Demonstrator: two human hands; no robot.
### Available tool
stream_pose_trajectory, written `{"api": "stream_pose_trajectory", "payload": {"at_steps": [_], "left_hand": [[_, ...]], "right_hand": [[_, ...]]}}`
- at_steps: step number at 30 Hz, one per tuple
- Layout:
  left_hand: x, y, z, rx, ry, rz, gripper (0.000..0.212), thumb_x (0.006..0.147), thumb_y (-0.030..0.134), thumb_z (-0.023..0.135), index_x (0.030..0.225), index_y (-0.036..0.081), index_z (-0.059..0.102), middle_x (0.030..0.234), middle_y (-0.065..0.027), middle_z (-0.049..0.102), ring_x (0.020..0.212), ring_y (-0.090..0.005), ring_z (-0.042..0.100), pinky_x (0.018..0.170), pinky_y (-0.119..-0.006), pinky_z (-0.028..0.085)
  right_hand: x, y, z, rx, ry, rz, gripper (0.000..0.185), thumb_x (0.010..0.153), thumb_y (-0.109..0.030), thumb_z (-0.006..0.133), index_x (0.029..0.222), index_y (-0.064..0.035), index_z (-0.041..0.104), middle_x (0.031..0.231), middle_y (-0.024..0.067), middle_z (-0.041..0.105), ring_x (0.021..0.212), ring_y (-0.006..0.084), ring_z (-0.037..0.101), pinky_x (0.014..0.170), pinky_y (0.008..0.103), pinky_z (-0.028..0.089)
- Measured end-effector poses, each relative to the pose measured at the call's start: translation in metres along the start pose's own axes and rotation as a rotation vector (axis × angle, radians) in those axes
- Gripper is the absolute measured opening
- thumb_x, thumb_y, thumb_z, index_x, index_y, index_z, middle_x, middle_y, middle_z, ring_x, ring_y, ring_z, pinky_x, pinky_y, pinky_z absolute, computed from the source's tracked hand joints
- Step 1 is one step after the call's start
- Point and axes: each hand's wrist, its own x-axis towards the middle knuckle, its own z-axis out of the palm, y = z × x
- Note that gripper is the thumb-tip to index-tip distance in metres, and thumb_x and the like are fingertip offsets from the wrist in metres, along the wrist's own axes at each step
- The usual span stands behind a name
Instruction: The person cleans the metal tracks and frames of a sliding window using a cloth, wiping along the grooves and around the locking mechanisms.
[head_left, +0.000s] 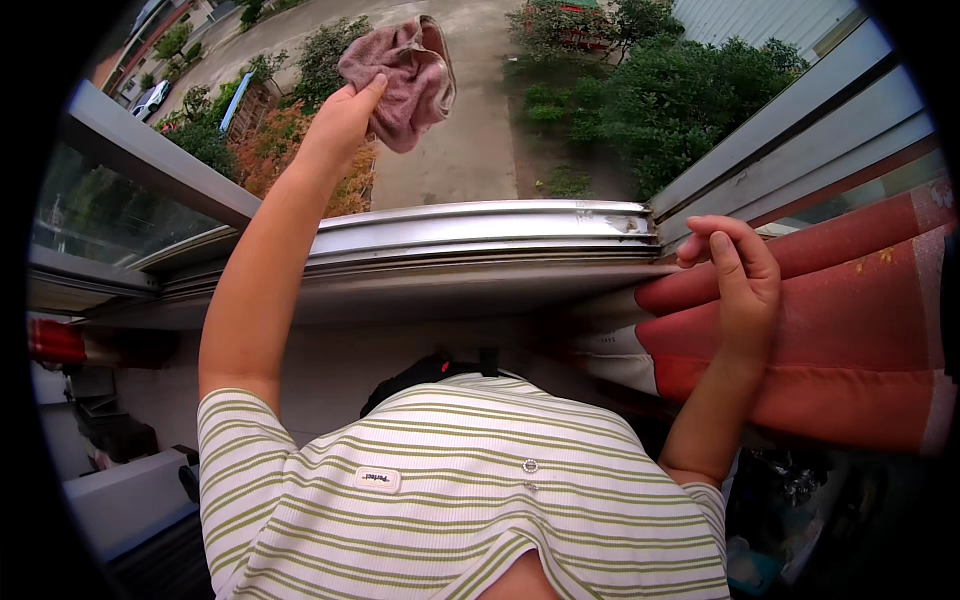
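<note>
My left hand (346, 124) is stretched out past the window sill and grips a crumpled, dusty-pink cleaning cloth (401, 86). The thumb lies on the cloth's near face, and the cloth hangs over the outdoor view. On the other side, my right hand (739, 262) is raised with its fingers loosely curled, and nothing shows in it. It is in front of a red curtain (810, 330) and close to the right corner of the window frame (765, 127). Whether its fingertips touch the frame, I cannot tell. Below the left forearm runs the metal sliding-window track (480, 234).
A window sash (161, 161) stands at the left. Outside, far below, are a concrete path (450, 176), green shrubs (667, 105) and a parked car (151, 100). Indoors, a white piece of furniture (131, 491) is at lower left, with dark clutter at lower right.
</note>
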Motion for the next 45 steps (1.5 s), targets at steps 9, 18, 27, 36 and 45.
{"api": "stream_pose_trajectory", "payload": {"at_steps": [9,18,27,36,45], "left_hand": [[-0.003,-0.029,-0.002,0.175,-0.163,0.118,0.028,0.096,0.025,0.052,0.110,0.002,0.061,0.100,-0.0067,0.064,0.098,-0.0136,0.059,0.076,-0.028,0.049],[-0.111,-0.029,0.028,1.108,-0.580,0.787,0.014,0.076,0.005,0.061,0.088,-0.001,0.061,0.088,-0.0169,0.054,0.085,-0.0353,0.050,0.077,-0.042,0.043],[-0.107,-0.079,0.161,0.813,-0.600,1.042,0.012,0.074,0.009,0.062,0.076,-0.002,0.062,0.087,-0.0160,0.054,0.084,-0.0315,0.048,0.080,-0.039,0.042],[-0.094,-0.087,0.225,0.962,-0.558,1.012,0.017,0.070,0.014,0.059,0.080,0.004,0.068,0.091,-0.0114,0.057,0.094,-0.0271,0.049,0.084,-0.037,0.041],[-0.101,-0.084,0.187,0.898,-0.548,0.996,0.014,0.068,0.011,0.059,0.076,0.001,0.064,0.089,-0.0142,0.054,0.090,-0.0295,0.050,0.081,-0.039,0.042]], "right_hand": [[-0.006,-0.004,-0.003,0.027,-0.007,-0.025,0.023,0.097,-0.008,0.044,0.105,0.0054,0.061,0.081,0.0072,0.058,0.078,0.0134,0.055,0.073,0.0262,0.046],[-0.015,0.004,-0.016,0.071,0.025,-0.011,0.020,0.095,-0.006,0.047,0.105,0.0042,0.062,0.082,0.0049,0.060,0.080,0.0097,0.056,0.074,0.0213,0.046],[-0.029,0.014,-0.028,0.072,0.029,0.007,0.020,0.095,-0.005,0.047,0.104,0.0046,0.062,0.084,0.0057,0.061,0.082,0.0109,0.058,0.076,0.0222,0.048],[-0.034,0.019,-0.027,0.043,0.048,0.017,0.019,0.094,-0.004,0.047,0.102,0.0047,0.062,0.084,0.0061,0.061,0.080,0.0116,0.059,0.076,0.0235,0.049],[-0.022,0.003,-0.009,0.048,-0.039,-0.009,0.020,0.095,-0.003,0.046,0.103,0.0055,0.061,0.083,0.0063,0.060,0.080,0.0115,0.057,0.075,0.0230,0.047]]}}
